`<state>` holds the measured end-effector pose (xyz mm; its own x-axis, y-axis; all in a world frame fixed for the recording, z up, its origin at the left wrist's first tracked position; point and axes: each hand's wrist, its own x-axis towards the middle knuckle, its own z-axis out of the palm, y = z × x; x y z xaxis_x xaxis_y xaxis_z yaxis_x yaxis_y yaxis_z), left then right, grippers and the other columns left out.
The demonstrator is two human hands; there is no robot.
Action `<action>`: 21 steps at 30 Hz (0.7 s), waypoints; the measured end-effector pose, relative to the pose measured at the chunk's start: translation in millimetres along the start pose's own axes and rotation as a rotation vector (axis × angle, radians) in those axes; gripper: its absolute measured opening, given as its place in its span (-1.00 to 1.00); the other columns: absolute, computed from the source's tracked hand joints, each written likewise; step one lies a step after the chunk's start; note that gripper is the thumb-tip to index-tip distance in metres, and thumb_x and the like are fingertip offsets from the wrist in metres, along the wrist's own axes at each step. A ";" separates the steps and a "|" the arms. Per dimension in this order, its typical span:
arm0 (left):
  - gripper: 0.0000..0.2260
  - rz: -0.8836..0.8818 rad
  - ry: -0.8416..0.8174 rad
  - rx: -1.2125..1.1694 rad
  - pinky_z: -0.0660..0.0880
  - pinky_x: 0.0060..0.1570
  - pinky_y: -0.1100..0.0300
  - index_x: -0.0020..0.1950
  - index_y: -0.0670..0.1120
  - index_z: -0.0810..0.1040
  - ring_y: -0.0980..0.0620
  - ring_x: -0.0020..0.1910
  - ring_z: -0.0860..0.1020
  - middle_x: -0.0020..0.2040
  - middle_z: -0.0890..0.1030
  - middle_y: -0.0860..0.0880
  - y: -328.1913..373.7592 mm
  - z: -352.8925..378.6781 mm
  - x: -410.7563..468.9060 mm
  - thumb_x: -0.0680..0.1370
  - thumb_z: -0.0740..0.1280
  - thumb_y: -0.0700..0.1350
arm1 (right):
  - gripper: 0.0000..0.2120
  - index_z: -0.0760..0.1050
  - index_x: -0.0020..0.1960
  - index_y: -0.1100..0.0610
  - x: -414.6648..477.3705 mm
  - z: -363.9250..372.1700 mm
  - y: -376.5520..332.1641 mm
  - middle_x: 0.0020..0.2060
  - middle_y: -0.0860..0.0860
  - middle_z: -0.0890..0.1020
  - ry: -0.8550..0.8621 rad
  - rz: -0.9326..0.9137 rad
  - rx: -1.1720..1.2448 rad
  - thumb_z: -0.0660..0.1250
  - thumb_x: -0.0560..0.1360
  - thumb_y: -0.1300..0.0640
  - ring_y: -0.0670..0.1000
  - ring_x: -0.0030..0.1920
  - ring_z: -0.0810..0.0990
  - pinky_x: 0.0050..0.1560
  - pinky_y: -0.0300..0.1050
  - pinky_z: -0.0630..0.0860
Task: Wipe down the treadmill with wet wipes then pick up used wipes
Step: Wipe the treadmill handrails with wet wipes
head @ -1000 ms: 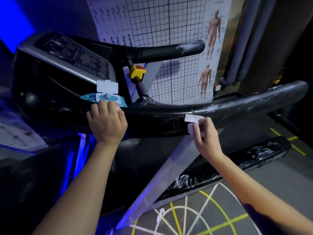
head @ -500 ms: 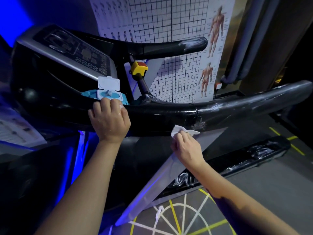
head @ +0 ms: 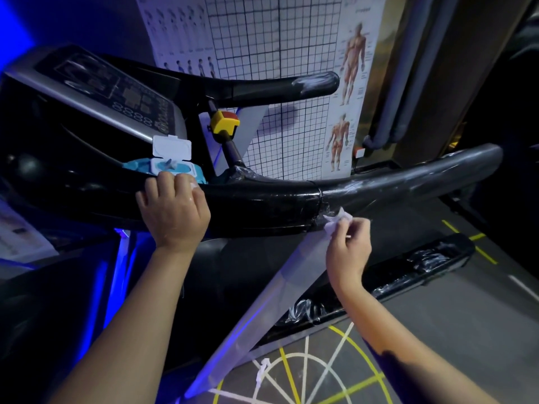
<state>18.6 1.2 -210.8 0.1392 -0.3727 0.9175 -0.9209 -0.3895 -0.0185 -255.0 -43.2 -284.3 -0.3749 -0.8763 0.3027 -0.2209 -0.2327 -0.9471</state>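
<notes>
Right hand [head: 348, 246]: thumb and curled fingers pinch a small crumpled white wet wipe [head: 335, 220], held against the lower edge of the glossy black treadmill handrail [head: 262, 199], at the film-wrapped joint. The wipe is bunched and has no clear long axis; one peak points up at the rail.

Left hand [head: 175, 211]: fingers clenched over the top of the same rail, further left.

The rail's long axis runs left to right, its free end pointing right and slightly up.

Below: black film-wrapped treadmill side rail [head: 408, 272], then grey floor with yellow and white taped lines [head: 306, 368]. A twisted white scrap [head: 262, 371] lies on the lines; cannot tell what it is.

Just beyond the left knuckles: teal wipes pack with its white flip lid standing open [head: 169, 164].

Behind it: grey-edged tilted console [head: 102, 91], yellow and red stop switch [head: 224, 122], second black handrail [head: 277, 86] pointing right.

Far wall: gridded white chart [head: 277, 39], anatomy poster [head: 353, 53], grey vertical pipes [head: 408, 68]. Blue light at left.
</notes>
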 end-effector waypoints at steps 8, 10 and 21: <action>-0.83 0.150 -0.047 -0.179 0.24 -0.20 -0.08 -0.09 -0.18 0.52 -0.21 -0.15 0.38 -0.16 0.52 -0.21 42.0 -4.6 -9.2 0.60 0.21 -0.13 | -0.80 0.43 -0.10 0.24 19.1 37.3 36.9 -0.15 0.05 0.38 -0.322 -0.479 -0.191 0.17 0.57 0.12 0.00 -0.18 0.33 -0.17 -0.14 0.28; -0.82 0.180 -0.060 -0.174 0.25 -0.21 -0.08 -0.09 -0.18 0.52 -0.22 -0.17 0.40 -0.16 0.51 -0.21 47.2 -1.1 -11.6 0.61 0.20 -0.13 | -0.79 0.45 -0.09 0.27 25.4 36.2 41.8 -0.14 0.04 0.36 -0.259 -0.505 -0.178 0.15 0.57 0.14 0.02 -0.16 0.34 -0.15 -0.18 0.26; -0.87 0.148 -0.030 -0.017 0.17 -0.24 -0.07 -0.10 -0.15 0.42 -0.20 -0.18 0.33 -0.18 0.49 -0.20 53.8 10.8 -14.4 0.58 0.21 -0.11 | -0.79 0.33 -0.13 -0.05 78.2 9.9 30.0 -0.14 0.01 0.56 0.181 0.000 -0.062 0.16 0.68 0.01 0.09 -0.06 0.59 0.01 0.09 0.52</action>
<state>-29.0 -23.6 -229.4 0.0118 -0.4499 0.8930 -0.9382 -0.3140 -0.1458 -282.0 -122.9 -290.1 -0.5295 -0.7846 0.3227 -0.2742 -0.2017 -0.9403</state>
